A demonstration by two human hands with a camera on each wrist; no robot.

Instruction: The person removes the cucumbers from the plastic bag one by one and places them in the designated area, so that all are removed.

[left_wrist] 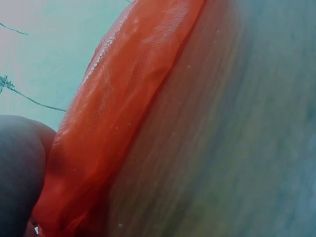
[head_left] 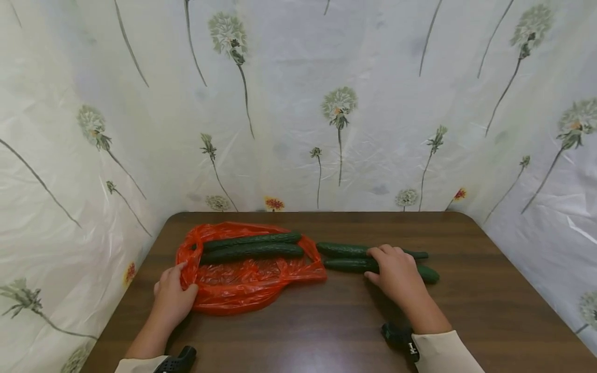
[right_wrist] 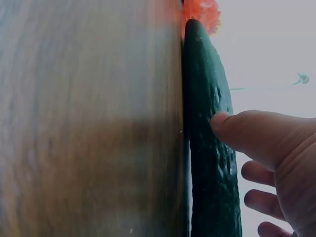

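A red plastic bag (head_left: 233,305) lies spread on the left of the table, its mouth facing right. Two dark green cucumbers (head_left: 254,252) lie side by side in it. My left hand (head_left: 173,298) grips the bag's left edge between thumb and fingers; in the left wrist view the red plastic (left_wrist: 113,108) rises beside a blurred finger. Two more cucumbers (head_left: 345,266) lie together right of the bag. Across these my right hand (head_left: 396,269) rests, fingers loosely bent. In the right wrist view its thumb touches the nearer cucumber (right_wrist: 205,98), while several fingertips stand apart from it.
The brown wooden table (head_left: 326,326) has rounded far corners. Behind it and on both sides hangs a pale sheet (head_left: 284,129) printed with dandelions. A dark wrist device (head_left: 401,342) sits by the right sleeve, another (head_left: 179,360) by the left.
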